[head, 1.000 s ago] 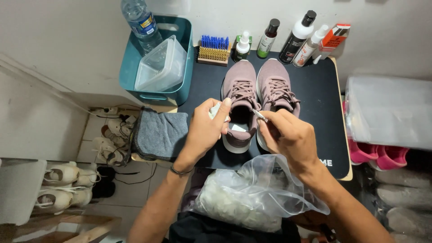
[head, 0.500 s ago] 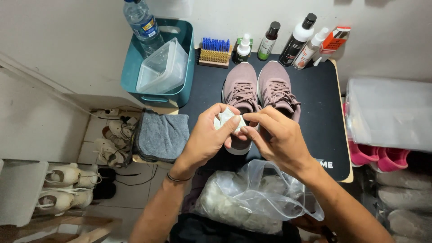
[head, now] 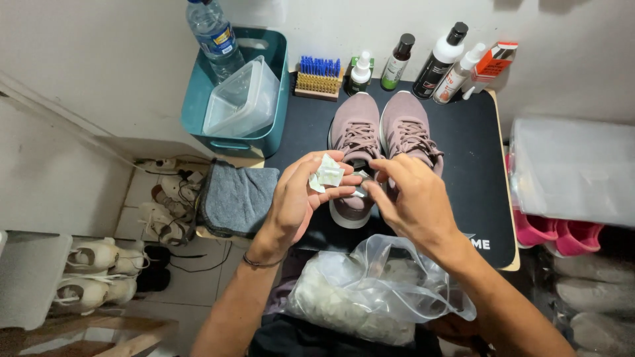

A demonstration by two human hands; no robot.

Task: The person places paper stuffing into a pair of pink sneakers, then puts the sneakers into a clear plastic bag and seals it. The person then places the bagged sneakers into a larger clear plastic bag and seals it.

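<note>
So the left hand (head: 297,198) has its fingers (head: 331,192) pinched shut on a small crumpled white wipe (head: 327,174), held up in the air right over the heel of the left mauve sneaker (head: 354,155). The right hand (head: 413,198) sits just beside it, fingers (head: 380,192) closed on what looks like a little scrap of clear wrapper (head: 360,192), though it's too small to say for sure.

The wipe looks super light and floppy, probably thin enough to tear if you yank it, so I'd grab it by an edge or corner with just the fingertips, no squeezing needed.

Just past the fingers is the second sneaker (head: 410,132), both on a black mat (head: 473,172) on the counter. Further out beyond the shoes: a blue-bristled brush (head: 317,78) and a row of bottles (head: 436,63). Off to the left of the fingers, a grey towel (head: 238,198) and a teal bin (head: 264,142) holding a clear tub (head: 241,99). Below the wrists, closer to the body, there's a clear plastic bag (head: 370,297) of white stuff.
</note>
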